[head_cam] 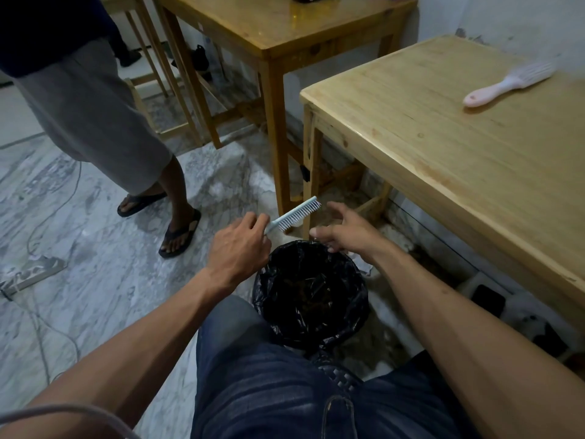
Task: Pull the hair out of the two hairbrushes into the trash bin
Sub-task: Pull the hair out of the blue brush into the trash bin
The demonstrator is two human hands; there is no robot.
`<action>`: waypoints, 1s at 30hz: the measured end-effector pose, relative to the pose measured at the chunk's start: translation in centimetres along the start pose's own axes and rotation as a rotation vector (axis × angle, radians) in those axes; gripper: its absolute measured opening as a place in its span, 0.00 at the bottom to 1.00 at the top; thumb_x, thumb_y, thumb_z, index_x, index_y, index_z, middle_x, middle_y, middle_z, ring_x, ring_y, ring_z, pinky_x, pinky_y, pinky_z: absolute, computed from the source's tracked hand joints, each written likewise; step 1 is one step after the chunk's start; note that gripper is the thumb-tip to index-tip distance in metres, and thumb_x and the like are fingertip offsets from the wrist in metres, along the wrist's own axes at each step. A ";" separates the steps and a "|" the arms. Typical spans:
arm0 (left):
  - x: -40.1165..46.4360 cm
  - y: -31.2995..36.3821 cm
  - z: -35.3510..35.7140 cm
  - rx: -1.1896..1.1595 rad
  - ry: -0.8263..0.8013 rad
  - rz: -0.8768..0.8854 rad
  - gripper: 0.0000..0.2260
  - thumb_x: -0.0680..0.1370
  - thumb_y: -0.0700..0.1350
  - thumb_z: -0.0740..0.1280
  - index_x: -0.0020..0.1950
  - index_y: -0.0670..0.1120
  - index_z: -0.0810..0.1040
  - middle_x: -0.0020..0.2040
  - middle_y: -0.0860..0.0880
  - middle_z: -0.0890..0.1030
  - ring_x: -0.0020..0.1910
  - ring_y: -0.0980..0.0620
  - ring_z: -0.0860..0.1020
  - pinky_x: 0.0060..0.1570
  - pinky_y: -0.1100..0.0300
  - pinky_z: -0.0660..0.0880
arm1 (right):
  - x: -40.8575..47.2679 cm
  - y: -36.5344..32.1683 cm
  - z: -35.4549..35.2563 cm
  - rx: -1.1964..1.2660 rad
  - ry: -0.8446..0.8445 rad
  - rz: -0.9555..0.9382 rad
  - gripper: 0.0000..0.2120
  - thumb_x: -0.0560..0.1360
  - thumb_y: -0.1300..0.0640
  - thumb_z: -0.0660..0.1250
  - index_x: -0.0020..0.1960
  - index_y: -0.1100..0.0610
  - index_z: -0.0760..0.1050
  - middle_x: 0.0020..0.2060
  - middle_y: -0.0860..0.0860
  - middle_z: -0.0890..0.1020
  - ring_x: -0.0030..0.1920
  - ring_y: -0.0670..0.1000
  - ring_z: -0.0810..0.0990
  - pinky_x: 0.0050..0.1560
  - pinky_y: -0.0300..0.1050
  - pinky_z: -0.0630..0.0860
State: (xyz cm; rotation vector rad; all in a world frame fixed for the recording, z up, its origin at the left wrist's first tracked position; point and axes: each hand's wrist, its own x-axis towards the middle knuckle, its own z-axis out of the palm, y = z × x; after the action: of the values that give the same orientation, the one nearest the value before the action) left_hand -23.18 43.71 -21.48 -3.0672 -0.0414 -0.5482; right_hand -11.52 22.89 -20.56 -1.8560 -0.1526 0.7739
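Note:
My left hand [238,248] grips the handle of a light blue hairbrush [296,214], whose bristles point down and to the right, just above the far rim of the trash bin. The bin [311,294] is lined with a black bag and stands on the floor between my knees. Over the bin's far right rim my right hand [343,231] hovers with its fingers spread, holding nothing and a short way from the bristles. A pink hairbrush [509,82] lies on the light wooden table [443,147] at the right, apart from both hands.
Another person in grey shorts and sandals [180,232] stands on the marble floor to the left of the bin. A darker wooden table [278,30] stands behind. Cables [41,327] trail across the floor at the left. Dark items lie under the right table.

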 end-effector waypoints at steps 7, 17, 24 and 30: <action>-0.4 -0.5 0.0 -0.047 0.065 0.066 0.10 0.74 0.43 0.68 0.54 0.43 0.79 0.41 0.47 0.78 0.33 0.46 0.78 0.26 0.56 0.69 | 0.6 0.5 0.1 0.265 -0.107 -0.071 0.24 0.77 0.65 0.73 0.73 0.61 0.74 0.50 0.53 0.86 0.42 0.48 0.86 0.41 0.37 0.82; -1.1 -1.8 0.1 -0.134 0.056 -0.104 0.10 0.75 0.43 0.67 0.56 0.43 0.77 0.43 0.47 0.79 0.33 0.46 0.78 0.26 0.54 0.73 | 1.0 2.6 -0.3 0.148 0.033 -0.030 0.05 0.79 0.63 0.71 0.51 0.57 0.85 0.42 0.53 0.87 0.41 0.48 0.83 0.43 0.40 0.81; -0.3 0.0 -1.0 -0.163 0.079 0.075 0.13 0.74 0.42 0.71 0.58 0.41 0.79 0.46 0.46 0.81 0.35 0.48 0.79 0.30 0.63 0.65 | 0.3 0.8 2.7 0.138 -0.222 -0.095 0.20 0.78 0.61 0.73 0.69 0.60 0.76 0.60 0.49 0.83 0.46 0.50 0.87 0.42 0.40 0.83; -0.6 -1.8 -0.5 -0.115 0.016 -0.106 0.13 0.75 0.41 0.70 0.58 0.42 0.78 0.46 0.45 0.81 0.34 0.43 0.80 0.28 0.58 0.68 | 0.2 1.0 2.0 0.280 -0.051 -0.183 0.05 0.79 0.61 0.71 0.51 0.57 0.86 0.37 0.52 0.86 0.36 0.46 0.82 0.41 0.38 0.82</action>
State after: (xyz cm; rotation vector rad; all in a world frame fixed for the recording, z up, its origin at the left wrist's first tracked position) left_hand -23.93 45.52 -21.22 -3.1868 -0.1789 -0.6002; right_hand -12.69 24.13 -21.96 -1.5354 -0.2313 0.6787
